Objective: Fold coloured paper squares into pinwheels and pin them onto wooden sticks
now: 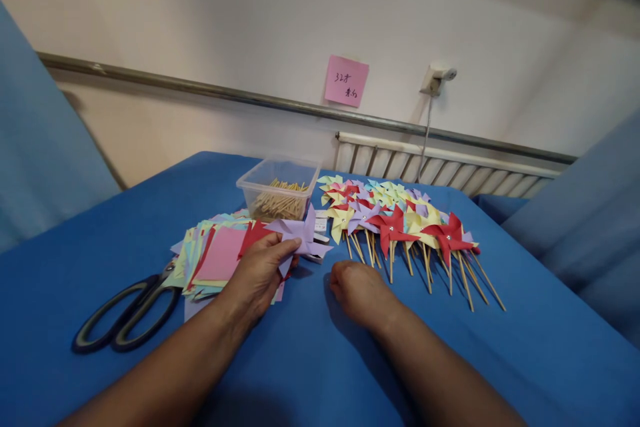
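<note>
Our left hand (257, 273) pinches a purple pinwheel (303, 235) just in front of the plastic box (278, 188) of sticks, keeping its folds together. Our right hand (357, 290), curled and empty as far as we see, rests right of the box, near finished pinwheels (400, 220).

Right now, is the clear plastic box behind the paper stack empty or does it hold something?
Not empty. The clear plastic box has no lid on and holds a heap of thin wooden sticks filling its lower part.
</note>
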`<state>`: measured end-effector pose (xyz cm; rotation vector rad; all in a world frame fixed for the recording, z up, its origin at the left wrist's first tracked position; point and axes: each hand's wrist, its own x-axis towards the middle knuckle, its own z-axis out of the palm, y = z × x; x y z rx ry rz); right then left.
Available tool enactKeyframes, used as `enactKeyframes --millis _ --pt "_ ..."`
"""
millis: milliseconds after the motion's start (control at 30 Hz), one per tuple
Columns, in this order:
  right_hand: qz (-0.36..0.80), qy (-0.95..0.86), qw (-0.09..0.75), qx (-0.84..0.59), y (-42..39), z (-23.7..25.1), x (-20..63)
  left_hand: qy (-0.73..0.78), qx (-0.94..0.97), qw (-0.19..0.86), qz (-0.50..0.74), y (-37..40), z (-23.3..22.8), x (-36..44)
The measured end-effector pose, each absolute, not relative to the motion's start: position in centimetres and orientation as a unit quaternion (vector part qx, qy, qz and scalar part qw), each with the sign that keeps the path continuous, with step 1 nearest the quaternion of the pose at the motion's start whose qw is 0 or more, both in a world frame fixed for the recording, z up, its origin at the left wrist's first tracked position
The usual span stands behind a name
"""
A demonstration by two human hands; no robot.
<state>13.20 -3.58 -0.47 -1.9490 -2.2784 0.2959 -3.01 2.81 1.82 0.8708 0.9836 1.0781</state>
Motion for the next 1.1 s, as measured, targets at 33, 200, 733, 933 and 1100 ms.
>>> enactKeyframes --millis 33,200,733,933,1100 --pt "0.097 -0.754 0.062 -0.647 -3.6 -0.4 13.2 0.434 0.385 0.661 0.476 2.8 1.8 -3.0" --pt "0.1 -0.755 0.047 -0.646 -3.6 -0.2 13.1 0.434 0.39 0.657 0.477 3.0 1.5 -3.0" --pt "0.058 -0.756 0.044 -0.651 -3.6 -0.5 12.3 0.447 0.397 0.651 0.468 2.8 1.8 -3.0" --pt "0.06 -0.754 0.04 -0.654 -3.8 -0.5 12.2 0.45 0.391 0.654 0.466 2.7 2.0 -3.0" --pt "0.071 -0.756 0.038 -0.65 -3.8 -0.4 12.2 0.45 0.405 0.645 0.467 2.8 1.5 -3.1"
